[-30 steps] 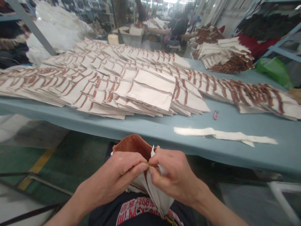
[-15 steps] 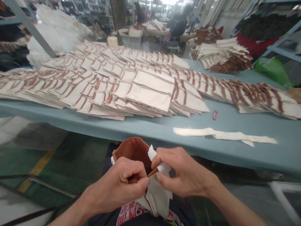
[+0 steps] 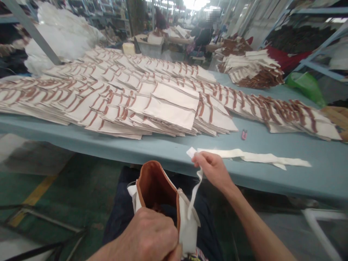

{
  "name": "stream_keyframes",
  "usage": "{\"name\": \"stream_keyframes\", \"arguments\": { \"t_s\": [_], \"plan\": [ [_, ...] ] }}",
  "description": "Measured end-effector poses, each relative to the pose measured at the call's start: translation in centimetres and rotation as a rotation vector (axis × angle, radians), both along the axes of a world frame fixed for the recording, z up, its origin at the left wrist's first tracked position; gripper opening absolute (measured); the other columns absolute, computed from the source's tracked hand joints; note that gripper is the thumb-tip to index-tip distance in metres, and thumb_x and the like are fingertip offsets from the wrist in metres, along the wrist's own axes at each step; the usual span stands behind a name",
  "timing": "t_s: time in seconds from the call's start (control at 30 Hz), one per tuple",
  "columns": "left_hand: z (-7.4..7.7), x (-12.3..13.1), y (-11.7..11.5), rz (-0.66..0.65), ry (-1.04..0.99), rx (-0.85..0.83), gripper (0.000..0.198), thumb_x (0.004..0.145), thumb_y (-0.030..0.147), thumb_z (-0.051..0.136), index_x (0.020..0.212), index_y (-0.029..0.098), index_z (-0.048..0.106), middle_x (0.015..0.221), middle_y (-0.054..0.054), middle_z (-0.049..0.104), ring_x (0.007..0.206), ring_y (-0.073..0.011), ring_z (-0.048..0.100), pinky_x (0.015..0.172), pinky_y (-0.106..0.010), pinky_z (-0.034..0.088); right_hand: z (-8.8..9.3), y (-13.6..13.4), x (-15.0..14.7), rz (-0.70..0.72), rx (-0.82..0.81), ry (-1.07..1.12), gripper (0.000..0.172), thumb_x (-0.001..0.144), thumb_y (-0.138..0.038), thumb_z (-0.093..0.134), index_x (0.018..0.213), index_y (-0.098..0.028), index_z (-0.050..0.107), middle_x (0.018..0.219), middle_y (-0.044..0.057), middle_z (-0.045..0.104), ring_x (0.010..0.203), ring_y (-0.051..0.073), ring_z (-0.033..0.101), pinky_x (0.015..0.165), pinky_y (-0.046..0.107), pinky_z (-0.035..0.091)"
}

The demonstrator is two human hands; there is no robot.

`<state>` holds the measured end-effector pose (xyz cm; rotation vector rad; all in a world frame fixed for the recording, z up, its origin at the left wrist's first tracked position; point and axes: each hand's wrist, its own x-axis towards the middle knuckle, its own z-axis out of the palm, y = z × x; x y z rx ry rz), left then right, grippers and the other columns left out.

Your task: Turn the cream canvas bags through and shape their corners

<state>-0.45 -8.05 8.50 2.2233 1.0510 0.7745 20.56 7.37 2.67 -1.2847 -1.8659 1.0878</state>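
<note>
Above our lap, the brown-lined piece (image 3: 157, 185) gapes upward, our left hand (image 3: 146, 232) clenching its fingers on the near edge. Our right hand (image 3: 210, 165) pinches a white strip (image 3: 195, 189) near the worktop's (image 3: 130, 146) edge, the strip's tail dangling toward the piece.

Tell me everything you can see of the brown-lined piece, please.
The brown-lined piece looks soft, like leather or cloth: rust-brown inside, off-white outside. Its mouth gapes upward, its far rim curved. The left hand is closed on its near edge, hiding part of it. A white strip runs from the right hand down to its right side; any attachment is unclear. It is over the lap, before the table.
</note>
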Motion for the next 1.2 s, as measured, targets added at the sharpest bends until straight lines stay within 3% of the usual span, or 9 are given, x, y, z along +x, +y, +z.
{"name": "stream_keyframes", "arguments": {
  "t_s": [0.1,0.33,0.43,0.6,0.73,0.83,0.93,1.07,1.2],
  "plan": [
    [-0.3,-0.2,-0.1,0.019,0.039,0.018,0.03,0.086,-0.002,0.048,0.068,0.022,0.052,0.061,0.001,0.064,0.05,-0.0124,0.057,0.052,-0.026,0.041,-1.5,-0.2,-0.3,0.134,-0.022,-0.067,0.036,0.096,-0.038,0.06,0.071,-0.016,0.072,0.062,0.001,0.066,0.06,0.015,0.059,0.059,0.026,0.042],
    [-1.1,-0.3,-0.3,0.124,0.108,0.085,0.03,0.084,-0.002,0.046,0.065,0.022,0.046,0.056,0.003,0.059,0.046,-0.0112,0.055,0.049,-0.027,0.038,-0.7,-3.3,-1.1,0.388,-0.003,-0.049,0.029,0.101,-0.036,0.055,0.095,-0.015,0.075,0.094,0.006,0.077,0.086,0.019,0.069,0.079,0.029,0.049],
    [-1.1,-0.4,-0.5,0.162,0.115,0.085,0.029,0.084,-0.002,0.045,0.067,0.022,0.046,0.059,0.002,0.061,0.049,-0.011,0.058,0.052,-0.025,0.04,-1.3,-5.2,-1.2,0.477,0.021,0.026,0.032,0.101,-0.042,0.056,0.098,-0.016,0.073,0.093,0.007,0.075,0.085,0.02,0.068,0.079,0.03,0.049],
    [-2.0,-1.8,-0.1,0.224,0.079,0.101,0.028,0.088,0.002,0.042,0.069,0.022,0.045,0.057,0.005,0.056,0.046,-0.0081,0.053,0.049,-0.022,0.035,-1.9,-7.2,-1.5,0.297,0.012,0.066,0.032,0.104,-0.036,0.054,0.08,-0.017,0.064,0.076,0.002,0.067,0.068,0.014,0.06,0.065,0.024,0.045],
    [-4.0,-4.2,2.0,0.45,0.066,0.128,0.036,0.094,0.011,0.049,0.061,0.021,0.04,0.051,0.008,0.043,0.042,-0.0065,0.042,0.046,-0.022,0.028,0.7,-6.1,-2.4,0.207,0.295,0.032,0.024,0.1,-0.024,0.057,0.078,-0.019,0.062,0.071,0.0,0.062,0.064,0.014,0.057,0.062,0.025,0.041],
    [-4.2,-5.8,3.7,0.552,0.001,0.01,0.039,0.098,0.019,0.05,0.06,0.02,0.042,0.054,0.006,0.046,0.049,-0.009,0.045,0.051,-0.021,0.033,3.0,-4.7,-3.4,0.211,0.504,-0.004,0.021,0.098,-0.017,0.058,0.077,-0.019,0.061,0.07,-0.001,0.059,0.064,0.014,0.056,0.062,0.025,0.039],
    [-2.9,-6.8,4.9,0.467,-0.117,-0.19,0.035,0.102,0.028,0.048,0.069,0.019,0.053,0.07,0.002,0.06,0.065,-0.0138,0.056,0.06,-0.022,0.043,4.1,-3.7,-3.9,0.185,0.552,-0.011,0.02,0.098,-0.016,0.058,0.079,-0.02,0.06,0.069,-0.002,0.057,0.063,0.013,0.055,0.061,0.024,0.039],
    [-1.0,-6.5,6.2,0.273,-0.273,-0.31,0.03,0.105,0.029,0.039,0.103,0.018,0.067,0.105,-0.005,0.07,0.095,-0.019,0.062,0.084,-0.026,0.05,4.2,-3.4,-3.7,0.222,0.585,-0.047,0.017,0.099,-0.017,0.058,0.083,-0.02,0.061,0.07,-0.002,0.057,0.061,0.013,0.055,0.059,0.024,0.04],
    [-0.6,-4.8,7.0,0.237,-0.243,-0.327,0.019,0.095,0.022,0.049,0.086,0.016,0.064,0.084,-0.001,0.063,0.078,-0.0158,0.055,0.071,-0.024,0.044,3.9,-3.9,-3.5,0.28,0.614,-0.129,0.022,0.101,-0.017,0.055,0.081,-0.02,0.062,0.07,0.0,0.06,0.061,0.014,0.056,0.057,0.025,0.039]
  ]
}}
